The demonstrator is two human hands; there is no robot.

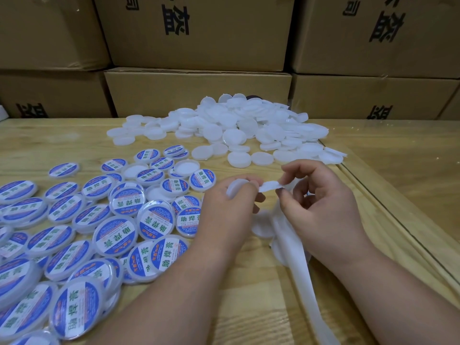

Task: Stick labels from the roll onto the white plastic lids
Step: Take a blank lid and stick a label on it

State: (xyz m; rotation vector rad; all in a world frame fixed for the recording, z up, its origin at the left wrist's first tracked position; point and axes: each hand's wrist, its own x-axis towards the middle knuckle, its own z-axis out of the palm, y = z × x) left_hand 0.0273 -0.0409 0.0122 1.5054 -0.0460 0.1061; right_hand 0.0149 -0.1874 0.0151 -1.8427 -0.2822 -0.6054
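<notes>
Left hand [234, 202] grips blank lid [236, 186]; right hand [321, 195] pinches label [271, 186] just right of lid, strip [296, 257] trailing toward body.

The single head-worn camera looks forward and down from close above the wooden table [249, 307], facing stacked cardboard boxes [196, 33] behind it.

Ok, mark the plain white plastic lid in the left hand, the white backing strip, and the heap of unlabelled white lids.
Plain white plastic lid [235, 186], head view: its rim above the fingers.
White backing strip [302, 275], head view: mid-length.
Heap of unlabelled white lids [239, 120], head view: centre.
</notes>
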